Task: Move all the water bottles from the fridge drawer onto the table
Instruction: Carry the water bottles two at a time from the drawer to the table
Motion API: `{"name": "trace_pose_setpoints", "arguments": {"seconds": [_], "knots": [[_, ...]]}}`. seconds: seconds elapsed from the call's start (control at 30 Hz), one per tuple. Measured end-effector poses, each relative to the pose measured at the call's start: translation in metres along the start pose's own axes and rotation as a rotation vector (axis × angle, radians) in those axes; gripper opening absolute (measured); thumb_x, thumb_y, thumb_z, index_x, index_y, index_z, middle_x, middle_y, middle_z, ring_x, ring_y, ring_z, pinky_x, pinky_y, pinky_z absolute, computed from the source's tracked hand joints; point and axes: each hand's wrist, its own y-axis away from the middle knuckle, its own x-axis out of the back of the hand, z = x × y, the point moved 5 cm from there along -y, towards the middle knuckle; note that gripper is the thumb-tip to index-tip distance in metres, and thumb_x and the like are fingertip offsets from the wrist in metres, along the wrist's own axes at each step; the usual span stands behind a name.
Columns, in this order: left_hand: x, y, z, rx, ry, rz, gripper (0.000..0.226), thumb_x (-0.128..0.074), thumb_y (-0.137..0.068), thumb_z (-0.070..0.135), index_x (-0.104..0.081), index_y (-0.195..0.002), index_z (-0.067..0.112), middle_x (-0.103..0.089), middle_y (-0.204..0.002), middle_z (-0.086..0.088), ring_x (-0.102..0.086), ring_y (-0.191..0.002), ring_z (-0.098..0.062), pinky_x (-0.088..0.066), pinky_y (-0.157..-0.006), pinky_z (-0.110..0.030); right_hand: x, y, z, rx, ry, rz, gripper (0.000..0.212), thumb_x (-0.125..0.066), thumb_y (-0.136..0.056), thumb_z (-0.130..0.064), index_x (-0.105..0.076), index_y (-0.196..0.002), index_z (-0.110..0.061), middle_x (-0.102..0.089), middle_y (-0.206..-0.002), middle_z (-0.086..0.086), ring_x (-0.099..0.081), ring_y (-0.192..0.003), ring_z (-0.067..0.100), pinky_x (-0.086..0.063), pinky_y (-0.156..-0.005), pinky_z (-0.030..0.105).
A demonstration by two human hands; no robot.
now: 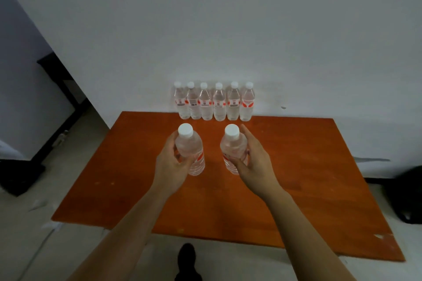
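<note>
While the left hand [170, 162] wraps its curled fingers and thumb round the lower half of one water bottle, the left bottle [190, 150], the right hand [255, 166] holds a second one, the right bottle [234, 148], with its thumb on the near side and its fingers laid more loosely along the far side, the forefinger reaching up beside the cap. Both bottles are clear, with white caps and red-and-white labels, and they stand close to upright, a little apart from each other, over the far half of the table [296, 178] near its middle line. Whether their bottoms rest on the wood or hang just above it cannot be told from this angle. Both bare forearms reach in over the near edge of the table. Beyond the hands, a row of six bottles [214, 104] of the same kind stands upright along the far edge, side by side and nearly touching, right against the pale wall [205, 18]. The table top is orange-brown wood with a chipped spot near its near right corner. Below the near edge a dark shoe [187, 260] shows on the light floor [27, 235].
</note>
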Motion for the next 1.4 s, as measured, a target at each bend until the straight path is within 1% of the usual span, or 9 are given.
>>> {"name": "trace_pose_setpoints", "arguments": {"seconds": [0.17, 0.37, 0.5, 0.77, 0.97, 1.1, 1.17, 1.27, 1.4], "knots": [[-0.01, -0.088, -0.062, 0.09, -0.011, -0.103, 0.08, -0.078, -0.083, 0.016, -0.035, -0.15, 0.025, -0.052, -0.144, 0.004, -0.051, -0.13, -0.017, -0.048, -0.103, -0.04, -0.05, -0.076, 0.04, -0.157, 0.076, -0.083, 0.089, -0.074, -0.087, -0.041, -0.018, -0.156, -0.034, -0.038, -0.153, -0.005, -0.037, -0.137, 0.012, -0.033, -0.105, 0.031], [-0.022, -0.203, -0.121, 0.139, -0.106, -0.235, 0.073, -0.08, -0.08, 0.022, -0.043, -0.143, 0.025, -0.053, -0.139, 0.0, -0.05, -0.13, -0.021, -0.045, -0.105, -0.044, -0.104, -0.174, 0.071, -0.287, 0.203, -0.154, 0.076, -0.077, -0.083, -0.037, -0.039, -0.147, -0.024, -0.046, -0.143, 0.0, -0.045, -0.13, 0.018, -0.034, -0.104, 0.029], [-0.032, -0.266, -0.143, 0.119, -0.135, -0.32, 0.075, -0.082, -0.076, 0.02, -0.045, -0.141, 0.022, -0.051, -0.14, -0.003, -0.049, -0.127, -0.017, -0.041, -0.1, -0.033, -0.138, -0.229, 0.089, -0.27, 0.301, -0.237, 0.071, -0.079, -0.082, -0.031, -0.044, -0.144, -0.022, -0.051, -0.143, 0.002, -0.049, -0.13, 0.022, -0.034, -0.102, 0.029], [-0.027, -0.351, -0.166, 0.106, -0.172, -0.323, 0.079, -0.086, -0.073, 0.024, -0.049, -0.142, 0.023, -0.048, -0.139, -0.008, -0.047, -0.127, -0.02, -0.044, -0.107, -0.042, -0.189, -0.312, 0.098, -0.252, 0.347, -0.271, 0.068, -0.073, -0.087, -0.018, -0.043, -0.148, -0.024, -0.046, -0.146, 0.011, -0.052, -0.128, 0.033, -0.046, -0.106, 0.048], [-0.03, -0.387, -0.214, 0.134, -0.166, -0.343, 0.076, -0.084, -0.066, 0.058, -0.052, -0.132, 0.038, -0.058, -0.13, 0.004, -0.059, -0.119, -0.017, -0.055, -0.095, -0.044, -0.223, -0.343, 0.102, -0.218, 0.184, -0.276, 0.073, -0.074, -0.086, -0.012, -0.039, -0.149, -0.024, -0.045, -0.148, 0.007, -0.047, -0.134, 0.029, -0.043, -0.109, 0.053], [-0.035, -0.385, -0.22, 0.121, -0.131, -0.359, 0.059, -0.078, -0.075, 0.043, -0.05, -0.125, 0.026, -0.056, -0.126, 0.0, -0.055, -0.119, -0.023, -0.054, -0.093, -0.044, -0.239, -0.339, 0.1, -0.164, 0.135, -0.22, 0.071, -0.067, -0.092, -0.014, -0.031, -0.152, -0.027, -0.042, -0.152, 0.007, -0.048, -0.135, 0.029, -0.047, -0.105, 0.053], [-0.035, -0.38, -0.212, 0.14, -0.083, -0.356, 0.065, -0.074, -0.072, 0.031, -0.04, -0.127, 0.027, -0.05, -0.128, -0.001, -0.052, -0.121, -0.022, -0.052, -0.096, -0.042, -0.241, -0.339, 0.1, -0.182, 0.113, -0.194, 0.079, -0.066, -0.093, -0.013, -0.022, -0.156, -0.032, -0.041, -0.153, 0.005, -0.05, -0.132, 0.026, -0.048, -0.104, 0.051], [-0.034, -0.375, -0.198, 0.216, 0.049, -0.374, 0.101, -0.078, -0.078, 0.018, -0.008, -0.151, 0.024, -0.042, -0.145, -0.004, -0.047, -0.132, -0.02, -0.047, -0.103, -0.041, -0.238, -0.337, 0.096, -0.221, 0.091, -0.172, 0.093, -0.068, -0.093, -0.015, -0.005, -0.157, -0.039, -0.038, -0.155, 0.004, -0.048, -0.135, 0.025, -0.047, -0.105, 0.052], [-0.029, -0.373, -0.185, 0.212, 0.14, -0.408, 0.099, -0.073, -0.087, 0.016, -0.001, -0.155, 0.026, -0.036, -0.154, -0.001, -0.042, -0.135, -0.016, -0.043, -0.107, -0.043, -0.225, -0.328, 0.087, -0.207, 0.115, -0.188, 0.081, -0.06, -0.095, -0.009, -0.014, -0.157, -0.031, -0.035, -0.155, 0.004, -0.041, -0.14, 0.025, -0.043, -0.109, 0.052]]}}
